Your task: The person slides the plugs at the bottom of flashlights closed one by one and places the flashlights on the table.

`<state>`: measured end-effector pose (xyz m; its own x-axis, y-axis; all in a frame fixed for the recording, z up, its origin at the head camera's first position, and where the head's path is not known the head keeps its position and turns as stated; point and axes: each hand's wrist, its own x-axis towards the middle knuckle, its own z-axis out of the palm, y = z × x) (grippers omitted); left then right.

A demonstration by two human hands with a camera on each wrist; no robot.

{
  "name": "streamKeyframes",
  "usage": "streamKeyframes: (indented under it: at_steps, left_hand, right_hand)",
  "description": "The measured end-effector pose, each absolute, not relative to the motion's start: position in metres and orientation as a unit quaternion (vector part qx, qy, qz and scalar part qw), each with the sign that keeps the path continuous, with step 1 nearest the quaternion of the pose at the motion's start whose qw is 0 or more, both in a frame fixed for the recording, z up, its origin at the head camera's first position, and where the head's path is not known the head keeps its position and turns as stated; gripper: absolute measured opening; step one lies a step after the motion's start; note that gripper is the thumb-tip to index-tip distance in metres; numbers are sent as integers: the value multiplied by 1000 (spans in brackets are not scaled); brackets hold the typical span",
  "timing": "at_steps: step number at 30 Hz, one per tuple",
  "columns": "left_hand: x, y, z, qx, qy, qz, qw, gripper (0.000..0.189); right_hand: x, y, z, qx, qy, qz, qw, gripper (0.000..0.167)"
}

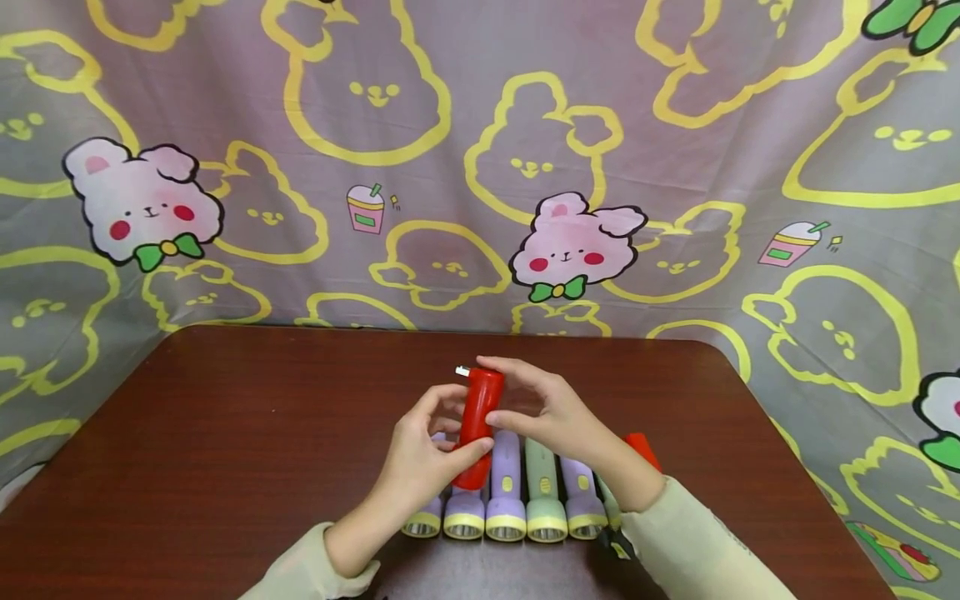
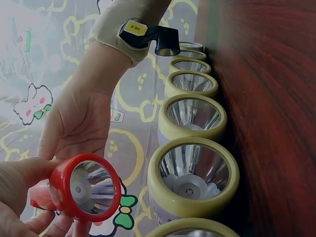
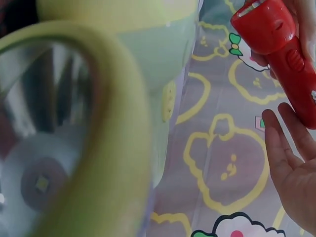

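Observation:
A red flashlight [image 1: 480,408] is held up over a row of flashlights, tail end upward, with a small pale prong-like piece [image 1: 462,371] sticking out near its tail. My left hand [image 1: 423,446] grips it around its lower part, thumb across the front. In the left wrist view, the red flashlight's lens end [image 2: 89,187] faces the camera. My right hand [image 1: 551,412] is at the upper end, its thumb against the side and fingers reaching over the tail. Seen from the right wrist, that right hand [image 3: 296,182] has extended fingers by the tail.
Lavender flashlights [image 1: 506,467] and a green flashlight [image 1: 543,475] with yellow rims lie side by side below the hands, lenses toward me. Another red object [image 1: 641,448] shows partly behind my right forearm. The brown table [image 1: 225,433] meets a patterned curtain [image 1: 450,183] at the back.

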<state>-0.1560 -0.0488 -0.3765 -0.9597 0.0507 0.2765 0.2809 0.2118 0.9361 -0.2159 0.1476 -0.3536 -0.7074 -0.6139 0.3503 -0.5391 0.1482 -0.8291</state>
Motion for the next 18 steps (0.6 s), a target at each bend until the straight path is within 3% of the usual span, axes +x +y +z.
streamKeyframes:
  at_steps: [18]
  left_hand:
    - [-150, -49, -374, -102, -768, -625, 97, 53]
  right_hand:
    - [-212, 140, -353, -367, 766, -528, 15, 55]
